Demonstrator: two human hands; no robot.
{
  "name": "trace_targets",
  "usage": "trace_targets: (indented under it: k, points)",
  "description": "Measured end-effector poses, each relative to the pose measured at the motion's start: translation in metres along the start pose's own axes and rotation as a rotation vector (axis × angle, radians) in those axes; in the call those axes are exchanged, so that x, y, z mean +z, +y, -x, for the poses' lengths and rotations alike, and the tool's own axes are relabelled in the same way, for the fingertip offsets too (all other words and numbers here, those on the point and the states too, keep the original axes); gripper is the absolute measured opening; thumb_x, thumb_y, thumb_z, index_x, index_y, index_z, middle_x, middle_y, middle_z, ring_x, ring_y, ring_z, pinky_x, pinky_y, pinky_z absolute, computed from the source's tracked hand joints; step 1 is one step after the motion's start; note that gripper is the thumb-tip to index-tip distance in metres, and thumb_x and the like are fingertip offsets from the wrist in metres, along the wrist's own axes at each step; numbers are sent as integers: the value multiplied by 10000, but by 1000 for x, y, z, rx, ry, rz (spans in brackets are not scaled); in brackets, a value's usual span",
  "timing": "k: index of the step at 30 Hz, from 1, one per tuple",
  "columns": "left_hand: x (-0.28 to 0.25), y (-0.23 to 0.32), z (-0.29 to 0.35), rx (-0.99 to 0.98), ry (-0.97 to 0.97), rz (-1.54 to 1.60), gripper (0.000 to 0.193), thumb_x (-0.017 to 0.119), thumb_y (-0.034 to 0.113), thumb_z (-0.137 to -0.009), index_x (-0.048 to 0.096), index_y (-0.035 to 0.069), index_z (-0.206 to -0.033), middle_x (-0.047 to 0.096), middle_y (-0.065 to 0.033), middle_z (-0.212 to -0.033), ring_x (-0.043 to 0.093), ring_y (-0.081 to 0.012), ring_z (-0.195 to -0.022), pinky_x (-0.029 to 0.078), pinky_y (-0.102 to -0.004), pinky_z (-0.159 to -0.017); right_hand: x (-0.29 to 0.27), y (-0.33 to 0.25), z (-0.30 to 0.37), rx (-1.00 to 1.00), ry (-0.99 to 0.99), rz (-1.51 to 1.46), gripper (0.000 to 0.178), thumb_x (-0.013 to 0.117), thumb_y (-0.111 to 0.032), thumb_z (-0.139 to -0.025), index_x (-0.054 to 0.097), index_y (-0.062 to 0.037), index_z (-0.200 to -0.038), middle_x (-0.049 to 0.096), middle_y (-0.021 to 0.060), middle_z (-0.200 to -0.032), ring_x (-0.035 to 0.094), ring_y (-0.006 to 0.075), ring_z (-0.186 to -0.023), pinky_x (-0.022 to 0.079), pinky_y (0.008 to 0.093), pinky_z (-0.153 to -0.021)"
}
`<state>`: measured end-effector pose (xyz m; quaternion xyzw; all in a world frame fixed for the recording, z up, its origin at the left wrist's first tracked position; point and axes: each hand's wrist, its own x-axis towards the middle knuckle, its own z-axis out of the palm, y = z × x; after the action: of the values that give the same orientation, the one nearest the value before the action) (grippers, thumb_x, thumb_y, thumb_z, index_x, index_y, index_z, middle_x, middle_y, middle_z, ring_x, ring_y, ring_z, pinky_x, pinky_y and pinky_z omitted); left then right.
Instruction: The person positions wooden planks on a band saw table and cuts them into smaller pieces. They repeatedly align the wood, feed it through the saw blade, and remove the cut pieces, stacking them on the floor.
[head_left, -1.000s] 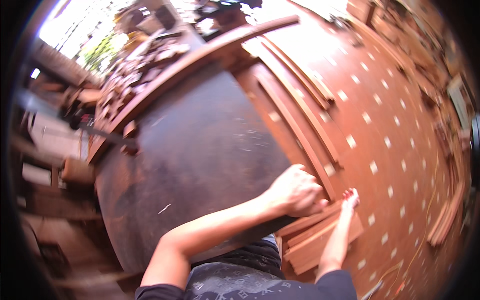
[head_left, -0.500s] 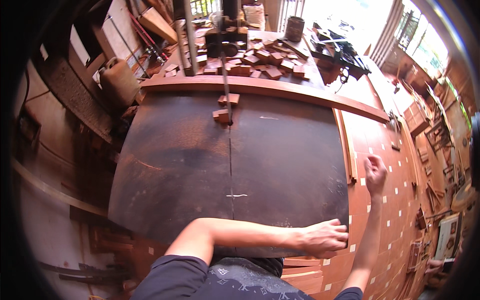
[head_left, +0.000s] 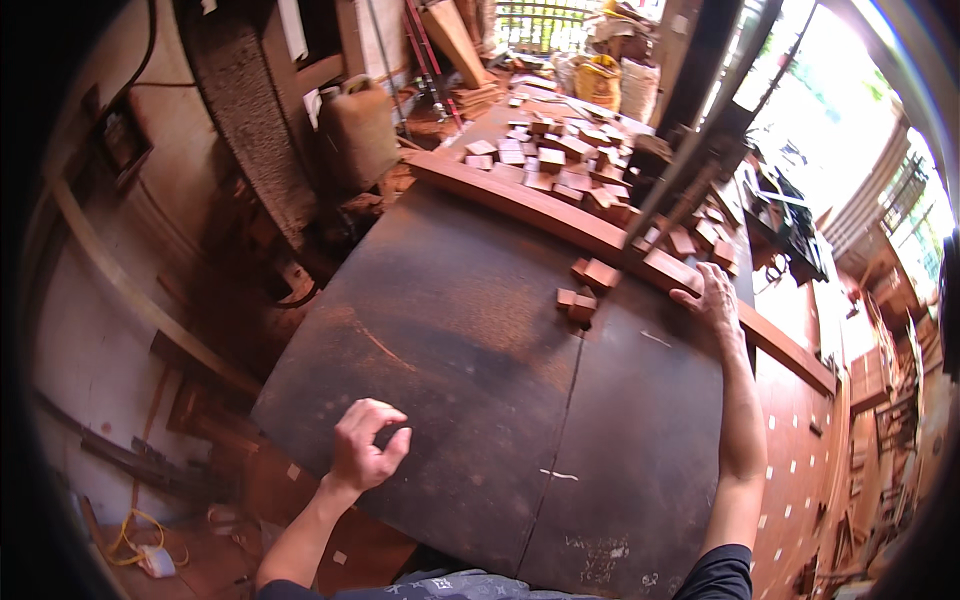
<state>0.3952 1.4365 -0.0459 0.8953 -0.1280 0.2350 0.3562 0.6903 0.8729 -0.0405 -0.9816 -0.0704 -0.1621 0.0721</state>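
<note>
Over the near left part of a dark metal saw table [head_left: 450, 370], my left hand [head_left: 368, 442] is loosely curled, thumb and fingers apart, holding nothing. My right hand [head_left: 712, 300] lies with its fingers stretched out against a long reddish wooden beam [head_left: 520, 205] across the table's far side. Close to the slot in the table, small wood blocks [head_left: 590, 285] sit just on the near side of the beam. A thin upright bandsaw blade [head_left: 690, 150] shows blurred beside the beam.
Many cut wood blocks [head_left: 565, 160] lie heaped beyond the beam. A tan jerrycan [head_left: 358, 135] hangs or stands at the far left; its support is hidden. Black tools or metal parts [head_left: 785, 215] lie at the far right. A yellow cord [head_left: 130, 540] is low on the left.
The view has swung left. My left hand has gone from the table's right edge to its left part. My right hand has moved from beside the table onto the beam.
</note>
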Motion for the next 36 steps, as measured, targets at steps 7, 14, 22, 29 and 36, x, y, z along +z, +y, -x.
trace_targets:
  k: [7,14,22,29,36]
  points:
    - [-42,-24,45,-257,199,-98,167,738,118,-868,684,34,-1001,678,-124,-946,649,-271,-810,554,-385,-755,46,5,-20,-30,16,24,659,907,-581,-768,585,-53,-995,695,176,-999,662,386,-977,510,519,-900]
    - [-51,-19,36,-142,210,-197,171,726,100,-886,676,15,-1025,667,-129,-979,649,-243,-820,556,-353,-757,44,16,-2,-70,215,225,798,839,-688,-747,629,-46,-1173,695,137,-1157,663,353,-1132,475,494,-1005]
    - [-69,-17,31,-132,246,-198,177,722,97,-867,684,37,-1029,666,-122,-981,638,-270,-818,542,-374,-747,-32,51,73,83,325,388,819,838,-698,-729,649,-24,-1155,703,129,-1077,667,321,-1075,481,492,-957]
    - [-46,10,-5,3,99,-129,193,730,148,-879,685,42,-1034,670,-128,-990,641,-300,-847,548,-414,-787,-115,140,198,198,569,632,651,918,-490,-762,625,-56,-1148,687,101,-1153,654,319,-1105,472,497,-984]
    - [-4,34,-26,173,-110,-35,217,756,195,-876,718,71,-1049,726,-123,-1020,715,-330,-984,558,-446,-899,-183,157,356,617,427,725,597,833,-94,-796,561,-84,-1328,652,120,-1325,620,365,-1266,481,522,-1015]
